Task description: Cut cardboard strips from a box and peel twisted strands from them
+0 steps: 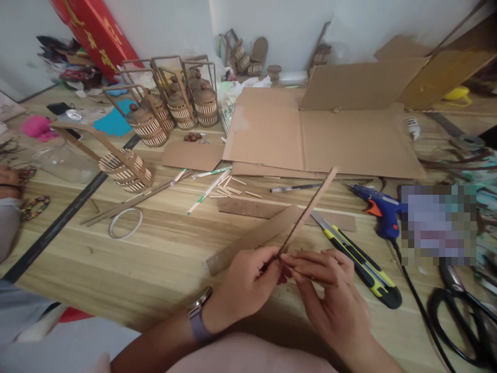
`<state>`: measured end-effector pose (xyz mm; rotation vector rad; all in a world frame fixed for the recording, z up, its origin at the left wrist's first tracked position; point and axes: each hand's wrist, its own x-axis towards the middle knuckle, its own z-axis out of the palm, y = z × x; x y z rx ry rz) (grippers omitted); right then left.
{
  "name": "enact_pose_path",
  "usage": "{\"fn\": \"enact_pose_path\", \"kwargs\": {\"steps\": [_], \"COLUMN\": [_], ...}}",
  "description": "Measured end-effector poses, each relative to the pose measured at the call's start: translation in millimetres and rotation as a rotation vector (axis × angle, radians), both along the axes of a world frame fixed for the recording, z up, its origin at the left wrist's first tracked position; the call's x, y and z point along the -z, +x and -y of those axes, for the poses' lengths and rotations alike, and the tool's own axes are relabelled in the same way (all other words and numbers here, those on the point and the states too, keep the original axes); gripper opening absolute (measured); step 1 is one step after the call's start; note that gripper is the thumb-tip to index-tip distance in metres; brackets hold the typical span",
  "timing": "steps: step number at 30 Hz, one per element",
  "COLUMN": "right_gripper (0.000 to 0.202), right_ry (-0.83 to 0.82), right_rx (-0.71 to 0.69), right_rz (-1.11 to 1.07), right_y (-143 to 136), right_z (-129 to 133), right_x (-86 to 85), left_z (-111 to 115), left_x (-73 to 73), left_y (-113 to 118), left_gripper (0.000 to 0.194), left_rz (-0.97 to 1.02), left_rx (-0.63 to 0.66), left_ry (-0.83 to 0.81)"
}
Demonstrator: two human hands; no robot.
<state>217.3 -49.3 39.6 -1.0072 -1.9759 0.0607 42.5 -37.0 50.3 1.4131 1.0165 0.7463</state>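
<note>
My left hand (248, 282) pinches the lower end of a narrow cardboard strip (310, 207), which slants up and to the right. Close against it, my right hand (330, 290) has its fingertips pressed together at the same end of the strip. Whether a smaller piece sits between the fingertips is hidden. Just beyond the hands, a wider cardboard strip (252, 238) lies on the wooden table (166, 274), with another flat brown strip (252, 207) behind it. A yellow and black utility knife (357, 259) rests to the right of my right hand, its blade pointing away.
A blue glue gun (380, 207) and black-handled scissors (458, 321) lie at the right. Several lidded stick baskets (178, 109) stand at the back left, near one without a lid (126, 168). Cardboard sheets (264, 129) cover the back. Another person's hand (10, 181) rests at far left.
</note>
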Motion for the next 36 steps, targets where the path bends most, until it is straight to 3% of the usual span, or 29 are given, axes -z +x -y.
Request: {"fn": "enact_pose_path", "kwargs": {"steps": [9,20,31,36], "right_gripper": [0.013,0.018,0.015,0.016], "right_ry": [-0.025,-0.017,-0.010,-0.012], "right_rx": [0.032,0.067,0.056,0.062], "right_rz": [-0.064,-0.052,-0.039,0.006], "right_y": [-3.0,-2.1,-3.1,-1.5], "right_z": [-3.7,-1.3,-1.3,-0.9], "right_x": [-1.0,2.5,1.8,5.9], "left_z": [-0.1,1.3,0.4,2.2], "left_x": [-2.4,-1.9,-0.3,0.9], "left_y": [-1.3,-1.5,-2.1,-1.4], "left_gripper": [0.028,0.029,0.033,0.032], "left_rz": [-0.126,-0.131,-0.080,-0.094], "left_rx": [0.026,-0.014,0.042,0.036], "left_ry": [0.085,0.172,0.042,0.060]}}
